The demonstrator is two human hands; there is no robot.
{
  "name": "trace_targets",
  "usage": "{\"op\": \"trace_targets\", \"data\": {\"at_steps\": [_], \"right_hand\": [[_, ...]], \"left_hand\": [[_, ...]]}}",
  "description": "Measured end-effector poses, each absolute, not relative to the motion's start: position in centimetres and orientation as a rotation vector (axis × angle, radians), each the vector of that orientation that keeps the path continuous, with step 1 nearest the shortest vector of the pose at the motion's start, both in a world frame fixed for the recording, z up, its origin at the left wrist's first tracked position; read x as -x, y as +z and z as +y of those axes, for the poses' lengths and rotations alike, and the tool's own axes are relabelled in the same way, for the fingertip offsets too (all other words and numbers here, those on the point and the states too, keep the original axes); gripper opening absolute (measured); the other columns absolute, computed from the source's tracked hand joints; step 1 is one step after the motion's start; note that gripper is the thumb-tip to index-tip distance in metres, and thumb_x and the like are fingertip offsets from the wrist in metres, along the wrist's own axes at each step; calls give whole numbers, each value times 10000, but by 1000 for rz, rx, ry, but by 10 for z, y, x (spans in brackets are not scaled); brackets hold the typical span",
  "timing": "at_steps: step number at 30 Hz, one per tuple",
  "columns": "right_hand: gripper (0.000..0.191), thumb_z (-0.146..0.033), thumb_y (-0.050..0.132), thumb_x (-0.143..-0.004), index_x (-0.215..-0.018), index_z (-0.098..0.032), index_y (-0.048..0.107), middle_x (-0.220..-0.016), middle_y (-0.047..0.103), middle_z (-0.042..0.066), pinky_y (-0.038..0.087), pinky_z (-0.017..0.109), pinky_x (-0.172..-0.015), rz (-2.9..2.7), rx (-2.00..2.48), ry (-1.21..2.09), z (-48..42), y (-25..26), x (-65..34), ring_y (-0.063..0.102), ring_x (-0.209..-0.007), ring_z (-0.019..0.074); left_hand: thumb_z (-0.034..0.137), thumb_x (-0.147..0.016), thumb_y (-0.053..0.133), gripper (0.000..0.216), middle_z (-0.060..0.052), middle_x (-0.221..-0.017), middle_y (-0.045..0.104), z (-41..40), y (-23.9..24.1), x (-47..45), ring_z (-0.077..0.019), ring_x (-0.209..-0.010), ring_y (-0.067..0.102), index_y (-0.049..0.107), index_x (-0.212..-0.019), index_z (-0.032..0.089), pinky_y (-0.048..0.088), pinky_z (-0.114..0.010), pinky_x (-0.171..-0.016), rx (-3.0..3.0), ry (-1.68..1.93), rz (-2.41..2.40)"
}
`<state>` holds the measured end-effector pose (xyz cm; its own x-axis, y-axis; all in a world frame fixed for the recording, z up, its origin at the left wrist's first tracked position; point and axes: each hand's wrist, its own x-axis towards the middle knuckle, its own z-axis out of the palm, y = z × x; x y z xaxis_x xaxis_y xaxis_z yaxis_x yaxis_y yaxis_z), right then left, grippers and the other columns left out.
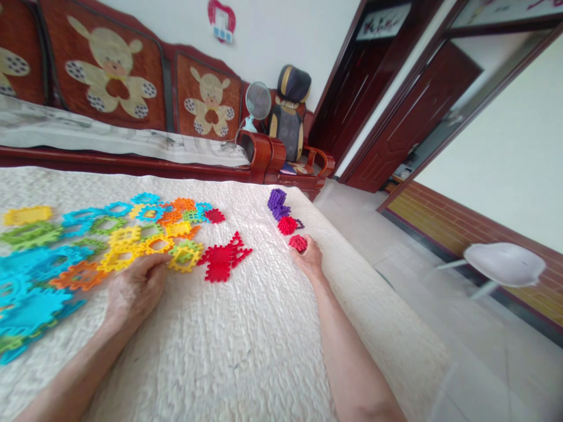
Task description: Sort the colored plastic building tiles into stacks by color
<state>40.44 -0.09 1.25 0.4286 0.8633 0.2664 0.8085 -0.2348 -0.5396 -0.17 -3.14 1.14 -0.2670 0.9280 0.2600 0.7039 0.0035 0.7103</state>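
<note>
Along the left of the white-covered tabletop (246, 357), blue pieces (39, 310) with toothed edges lie heaped among green pieces (33, 234), orange pieces (81, 276) and yellow pieces (125, 236). The left hand (139, 287) is curled at the near edge of the yellow ones; whether it grips one, I cannot tell. Next, flat red pieces (219, 262) lie loose. Farther right, a purple pile (277, 201) sits behind a red pile (287, 225), and just nearer, the right hand (311, 257) has its fingers closed on a small red bundle (298, 242).
</note>
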Motion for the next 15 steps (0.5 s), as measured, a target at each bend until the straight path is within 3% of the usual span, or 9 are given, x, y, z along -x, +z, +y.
{"op": "trace_targets", "data": {"at_steps": [7,11,15], "right_hand": [[468,-379,654,-734,-1171,-225,589,-1139,649,70,425,460,-1020,-1325,1847,153,2,3,-413,594,-1111,295],[481,-388,650,-740,-1177,-192,611,-1124,666,82,425,442,-1032,-1318,1880,170,0,7,-410,609,-1097,288],[496,-432,620,-773,-1197,-174,618,-1151,680,103,443,412,-1037,-1268,1895,174,-2,11,-406,625,-1094,272]], "left_hand": [[363,-828,449,350,25,-814,731,-33,5,2,-161,-823,679,746,-960,235,482,-252,-676,-1737,1181,1965],[400,-821,391,418,31,-786,712,-34,5,1,-146,-807,681,748,-944,221,456,-252,-657,-1785,1225,1963],[346,-797,461,352,2,-814,737,-33,10,0,-158,-762,670,760,-922,208,496,-260,-685,-1732,1187,1985]]}}
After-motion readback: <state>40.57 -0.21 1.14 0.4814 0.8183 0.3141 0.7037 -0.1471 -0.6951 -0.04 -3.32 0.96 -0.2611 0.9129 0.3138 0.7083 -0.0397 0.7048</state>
